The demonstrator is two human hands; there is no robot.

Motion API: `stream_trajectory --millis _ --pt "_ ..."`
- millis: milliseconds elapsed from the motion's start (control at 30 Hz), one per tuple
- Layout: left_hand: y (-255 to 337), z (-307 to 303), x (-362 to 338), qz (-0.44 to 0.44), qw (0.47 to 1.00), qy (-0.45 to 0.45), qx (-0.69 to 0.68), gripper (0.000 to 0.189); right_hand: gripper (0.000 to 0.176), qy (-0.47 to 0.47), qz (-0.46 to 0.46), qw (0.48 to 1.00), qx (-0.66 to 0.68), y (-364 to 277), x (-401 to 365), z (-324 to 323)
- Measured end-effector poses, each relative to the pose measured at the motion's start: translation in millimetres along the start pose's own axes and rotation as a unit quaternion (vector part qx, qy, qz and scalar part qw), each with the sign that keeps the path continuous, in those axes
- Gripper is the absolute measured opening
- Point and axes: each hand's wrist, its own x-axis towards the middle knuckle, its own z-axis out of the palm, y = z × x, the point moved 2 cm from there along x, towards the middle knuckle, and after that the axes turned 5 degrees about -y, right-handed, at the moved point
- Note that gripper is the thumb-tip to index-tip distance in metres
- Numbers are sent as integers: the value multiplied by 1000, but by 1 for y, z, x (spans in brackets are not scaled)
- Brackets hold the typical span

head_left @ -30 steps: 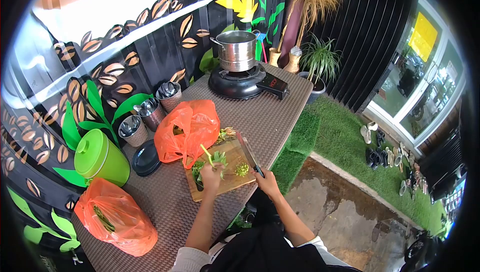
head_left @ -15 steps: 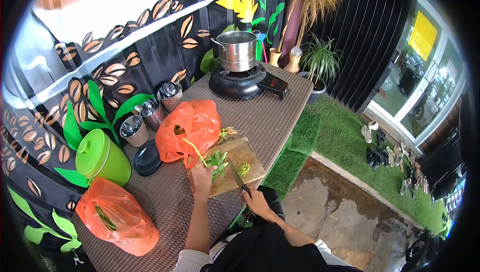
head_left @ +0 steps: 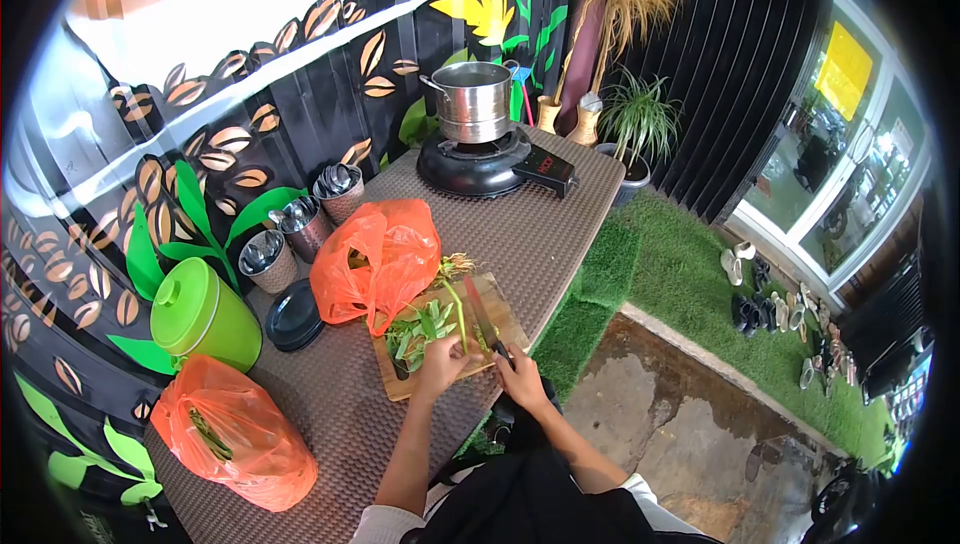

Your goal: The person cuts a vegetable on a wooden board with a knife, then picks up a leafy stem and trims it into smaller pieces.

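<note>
A wooden cutting board point(head_left: 400, 379) lies near the table's front edge with a bunch of green leafy herbs point(head_left: 418, 326) on it. My left hand point(head_left: 441, 365) presses on the stems of the herbs. My right hand point(head_left: 518, 379) grips the black handle of a knife point(head_left: 484, 316), and its blade rests on the board just right of the herb stems. Some cut root ends point(head_left: 456, 265) lie at the board's far edge.
An orange plastic bag point(head_left: 375, 259) sits behind the board, another orange bag point(head_left: 232, 434) at the near left. A green lidded pot point(head_left: 203, 314), a black lid point(head_left: 293, 317), metal cutlery cups point(head_left: 266, 256) and a steel pot point(head_left: 473, 101) on a stove point(head_left: 478, 166) stand around.
My left hand laid the herbs flat on the board and slid right onto their stems. The knife swung from the board's front edge up beside the stems.
</note>
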Motion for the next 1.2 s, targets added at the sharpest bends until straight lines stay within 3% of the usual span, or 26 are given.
stream_trajectory --millis 67,233,400,600,667,800,867,1100,1133,1200 --pt "10 4 -4 6 987 -115 115 26 26 12 -11 999 48 -17 4 -3" --pt "19 14 -5 40 971 -114 204 29 21 17 -2 979 203 -20 28 3" --pt "24 12 -7 30 972 -107 209 34 18 32 30 966 254 -22 31 5" --pt "30 8 -11 -3 967 -142 210 34 16 7 4 962 274 -25 30 9" --pt "22 7 -12 -19 993 -108 38 31 15 13 13 968 251 -21 32 8" --pt "34 -5 1 -19 999 -31 29 32 14 0 -7 970 242 -28 28 5" --pt "47 -2 6 54 996 63 -30 25 13 -18 -14 972 232 -34 22 7" --pt "52 18 5 96 969 112 -199 19 20 -41 0 975 217 -46 5 9" --pt "54 19 4 97 969 111 -199 19 26 -39 -17 987 157 -48 4 6" --pt "58 19 1 97 969 123 -192 20 28 -8 -18 982 186 -59 -3 -1"
